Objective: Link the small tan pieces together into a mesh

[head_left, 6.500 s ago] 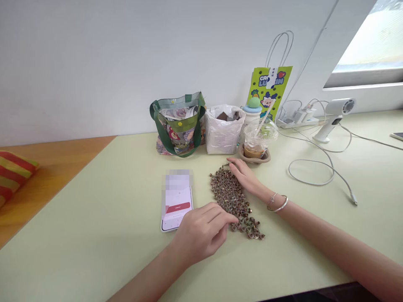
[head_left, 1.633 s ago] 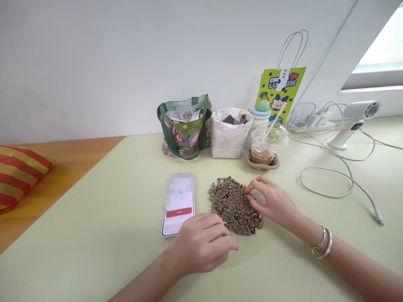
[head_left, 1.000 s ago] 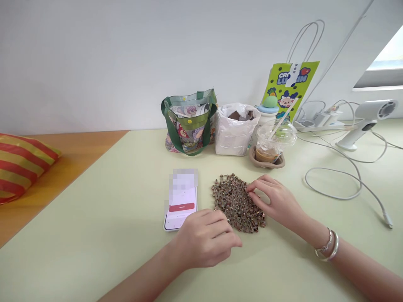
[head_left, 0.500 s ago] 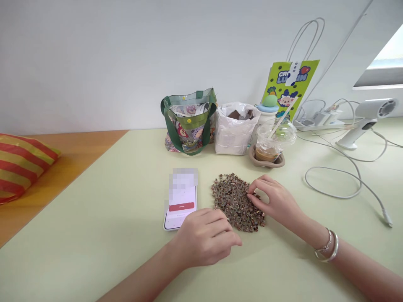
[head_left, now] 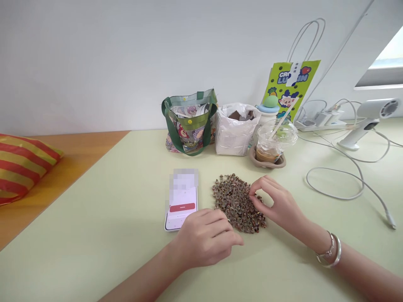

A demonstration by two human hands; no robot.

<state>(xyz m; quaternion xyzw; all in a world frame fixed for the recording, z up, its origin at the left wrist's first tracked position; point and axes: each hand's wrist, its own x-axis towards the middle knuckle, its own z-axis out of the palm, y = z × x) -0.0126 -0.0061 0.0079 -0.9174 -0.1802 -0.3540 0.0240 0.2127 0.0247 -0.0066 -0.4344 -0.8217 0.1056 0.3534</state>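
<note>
Pile of small ring-shaped metal pieces (head_left: 237,203) on pale green surface (head_left: 94,218), between both hands. Right hand (head_left: 278,205) at pile's right edge: fingers curved, tips drawn close together, dipping into pieces; whether pinching any, cannot tell. Left hand (head_left: 204,239) at pile's lower left edge: fingers closed side by side, loosely curled, tips at pile's rim. Phone (head_left: 181,212) just left of pile. Behind pile: lidded plastic cup (head_left: 267,144), white bag (head_left: 233,136), green-handled tote bag (head_left: 189,111).
</note>
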